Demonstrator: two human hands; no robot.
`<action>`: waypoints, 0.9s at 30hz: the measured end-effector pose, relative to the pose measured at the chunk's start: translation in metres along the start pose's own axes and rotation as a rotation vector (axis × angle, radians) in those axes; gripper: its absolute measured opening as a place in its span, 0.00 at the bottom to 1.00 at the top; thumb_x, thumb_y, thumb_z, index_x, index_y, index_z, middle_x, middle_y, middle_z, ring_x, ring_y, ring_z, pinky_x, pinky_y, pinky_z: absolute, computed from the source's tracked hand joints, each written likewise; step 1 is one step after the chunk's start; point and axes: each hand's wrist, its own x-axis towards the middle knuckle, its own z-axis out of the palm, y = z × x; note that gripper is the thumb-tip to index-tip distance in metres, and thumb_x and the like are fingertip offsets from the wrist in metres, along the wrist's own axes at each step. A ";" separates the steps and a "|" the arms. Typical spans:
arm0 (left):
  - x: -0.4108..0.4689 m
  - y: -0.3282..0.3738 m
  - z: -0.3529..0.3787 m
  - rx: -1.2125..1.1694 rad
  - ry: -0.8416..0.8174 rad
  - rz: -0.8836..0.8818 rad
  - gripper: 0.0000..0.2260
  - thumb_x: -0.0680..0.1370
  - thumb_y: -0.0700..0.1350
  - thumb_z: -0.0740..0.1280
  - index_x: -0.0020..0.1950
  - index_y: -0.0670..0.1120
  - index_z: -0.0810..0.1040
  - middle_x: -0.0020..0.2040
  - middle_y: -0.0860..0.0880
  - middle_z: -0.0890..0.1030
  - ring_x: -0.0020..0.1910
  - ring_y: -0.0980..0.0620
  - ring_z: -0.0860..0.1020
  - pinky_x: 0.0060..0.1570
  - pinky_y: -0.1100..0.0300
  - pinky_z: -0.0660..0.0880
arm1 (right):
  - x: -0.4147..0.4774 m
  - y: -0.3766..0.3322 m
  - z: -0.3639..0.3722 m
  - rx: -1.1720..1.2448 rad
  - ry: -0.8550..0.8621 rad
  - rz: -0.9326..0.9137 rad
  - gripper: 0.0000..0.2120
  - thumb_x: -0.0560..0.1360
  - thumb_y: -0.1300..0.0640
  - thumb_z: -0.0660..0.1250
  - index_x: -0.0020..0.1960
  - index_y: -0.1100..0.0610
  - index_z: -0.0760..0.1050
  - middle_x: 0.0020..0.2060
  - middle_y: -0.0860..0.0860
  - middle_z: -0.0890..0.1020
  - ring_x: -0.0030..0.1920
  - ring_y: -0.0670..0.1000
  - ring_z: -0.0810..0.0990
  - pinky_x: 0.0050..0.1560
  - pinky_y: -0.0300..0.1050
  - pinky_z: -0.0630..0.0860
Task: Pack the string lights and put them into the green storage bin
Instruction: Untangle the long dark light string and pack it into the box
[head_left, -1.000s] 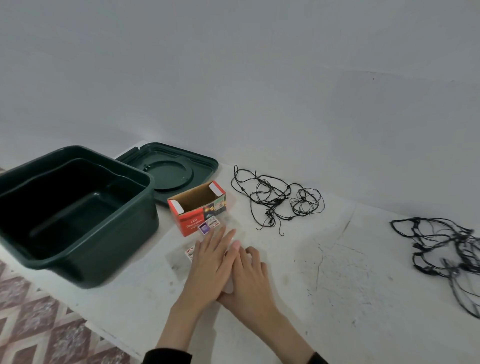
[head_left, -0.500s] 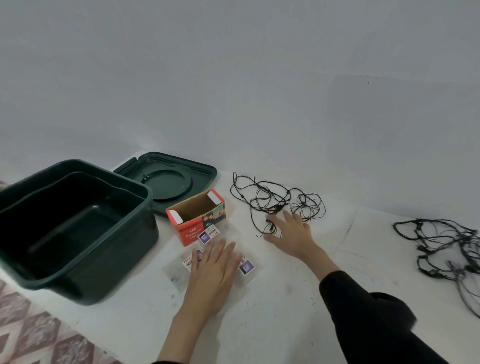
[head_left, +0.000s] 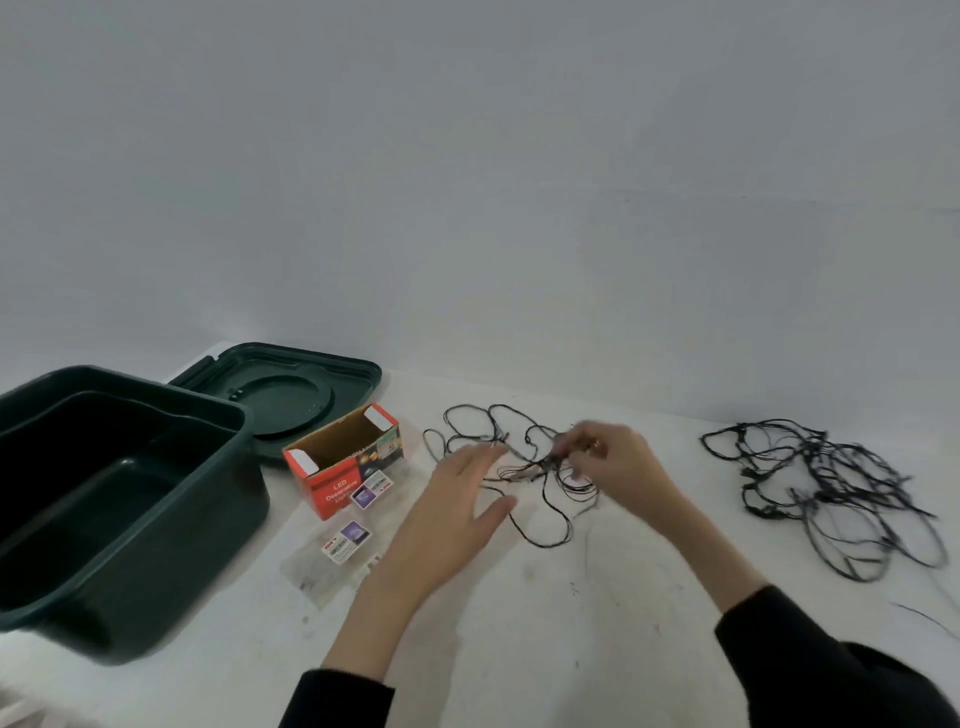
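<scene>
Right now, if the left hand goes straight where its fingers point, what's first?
Probably the small tangle of thin black string lights. The left hand has straight fingers aimed at its loops; contact unclear.

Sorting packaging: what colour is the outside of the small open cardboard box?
The small open cardboard box is red-orange outside, brown inside; head view shows it.

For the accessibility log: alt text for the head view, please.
The right hand pinches a tangled black string light on a white table with the open left hand beside it. Left: open green bin, lid, red box; right: second tangle.
</scene>
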 end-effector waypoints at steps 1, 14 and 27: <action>0.010 0.013 -0.004 -0.063 0.004 0.031 0.25 0.78 0.54 0.62 0.74 0.55 0.59 0.73 0.55 0.64 0.72 0.56 0.59 0.60 0.74 0.51 | 0.000 -0.019 -0.018 0.087 0.008 -0.021 0.14 0.71 0.69 0.64 0.39 0.52 0.79 0.32 0.51 0.79 0.27 0.41 0.75 0.33 0.33 0.70; 0.084 0.110 -0.071 -0.761 0.069 0.106 0.10 0.82 0.43 0.57 0.53 0.46 0.78 0.38 0.47 0.83 0.37 0.54 0.81 0.44 0.58 0.76 | -0.009 -0.175 -0.214 0.433 0.436 -0.310 0.07 0.76 0.66 0.63 0.46 0.57 0.78 0.32 0.56 0.79 0.22 0.48 0.65 0.24 0.37 0.63; 0.118 0.262 -0.161 -0.425 0.029 0.294 0.12 0.77 0.40 0.57 0.37 0.45 0.76 0.26 0.48 0.75 0.18 0.57 0.68 0.19 0.70 0.62 | -0.026 -0.184 -0.252 0.046 -0.191 -0.133 0.15 0.73 0.57 0.69 0.60 0.54 0.76 0.45 0.53 0.85 0.51 0.49 0.82 0.59 0.50 0.75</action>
